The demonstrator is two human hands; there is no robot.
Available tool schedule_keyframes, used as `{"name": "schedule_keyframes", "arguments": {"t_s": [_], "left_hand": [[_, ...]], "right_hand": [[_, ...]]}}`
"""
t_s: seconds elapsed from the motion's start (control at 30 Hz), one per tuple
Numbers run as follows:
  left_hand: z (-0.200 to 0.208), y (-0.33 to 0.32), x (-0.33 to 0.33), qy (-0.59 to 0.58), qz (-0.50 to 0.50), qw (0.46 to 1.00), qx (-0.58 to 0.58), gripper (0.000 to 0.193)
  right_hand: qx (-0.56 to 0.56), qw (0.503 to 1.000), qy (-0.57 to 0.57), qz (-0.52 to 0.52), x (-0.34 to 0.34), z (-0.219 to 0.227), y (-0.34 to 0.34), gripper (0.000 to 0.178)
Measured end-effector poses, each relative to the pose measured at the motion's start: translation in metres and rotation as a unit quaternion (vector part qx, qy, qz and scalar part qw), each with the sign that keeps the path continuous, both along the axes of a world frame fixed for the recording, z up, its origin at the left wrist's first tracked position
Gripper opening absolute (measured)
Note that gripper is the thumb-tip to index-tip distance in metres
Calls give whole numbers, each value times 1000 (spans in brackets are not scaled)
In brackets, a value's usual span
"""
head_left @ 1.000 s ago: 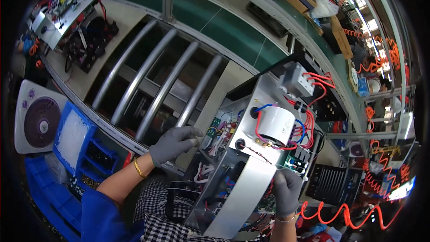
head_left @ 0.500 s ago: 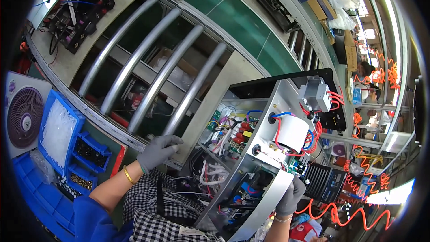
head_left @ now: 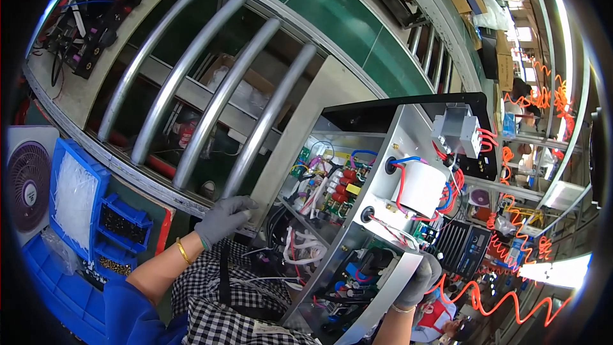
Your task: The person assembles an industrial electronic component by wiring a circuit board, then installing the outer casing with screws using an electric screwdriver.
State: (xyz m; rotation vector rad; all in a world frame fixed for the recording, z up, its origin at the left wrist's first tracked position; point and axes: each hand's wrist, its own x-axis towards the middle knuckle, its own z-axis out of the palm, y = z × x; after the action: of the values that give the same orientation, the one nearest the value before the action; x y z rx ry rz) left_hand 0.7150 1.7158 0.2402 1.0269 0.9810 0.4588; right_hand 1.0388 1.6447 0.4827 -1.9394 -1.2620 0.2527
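Note:
An open metal equipment housing [head_left: 403,124] stands on the bench at my right, its inside exposed. It carries a grey transformer [head_left: 457,129], a white cylindrical part [head_left: 421,186] with red and blue wires, and circuit boards [head_left: 343,185]. White sleeved cables [head_left: 306,250] bunch in its near compartment. My right hand [head_left: 419,281], in a grey glove, grips the upper edge of the housing's silver side panel [head_left: 384,300]; its fingertips are partly hidden. My left hand [head_left: 225,218], also gloved, is by the bench edge near the rollers, fingers extended and holding nothing.
Metal conveyor rollers [head_left: 207,118] span the bench, left of the housing. Blue bins [head_left: 62,300] with white strips and small fasteners stand at the left, beside a fan unit [head_left: 29,182]. An orange coiled hose [head_left: 488,303] hangs at right, near another person [head_left: 437,315].
The view has shifted a little, so the rollers and bins sit further left. The side panel shows narrower under my right hand, which still grips it. My left hand has barely moved.

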Motion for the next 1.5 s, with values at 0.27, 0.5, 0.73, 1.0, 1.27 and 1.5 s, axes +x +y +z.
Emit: {"name": "schedule_keyframes", "arguments": {"t_s": [0.27,0.5,0.73,1.0,1.27,1.5], "left_hand": [[-5,5,-3,16,-5,996,-91,30],[-16,1,-3,21,7,998,-54,32],[-10,5,-1,25,2,997,-76,32],[5,-2,-8,12,-2,998,-65,34],[18,-47,-25,52,68,996,40,34],[46,-148,-58,83,230,970,12,32]], "right_hand": [[-36,992,121,9,-1,5,3,49],[-14,995,95,-15,13,-3,-9,50],[-81,996,-37,20,11,-2,-11,55],[-107,991,-5,79,50,-14,-38,74],[-92,975,181,94,35,-1,-14,28],[-127,939,23,318,44,7,-14,39]]}}
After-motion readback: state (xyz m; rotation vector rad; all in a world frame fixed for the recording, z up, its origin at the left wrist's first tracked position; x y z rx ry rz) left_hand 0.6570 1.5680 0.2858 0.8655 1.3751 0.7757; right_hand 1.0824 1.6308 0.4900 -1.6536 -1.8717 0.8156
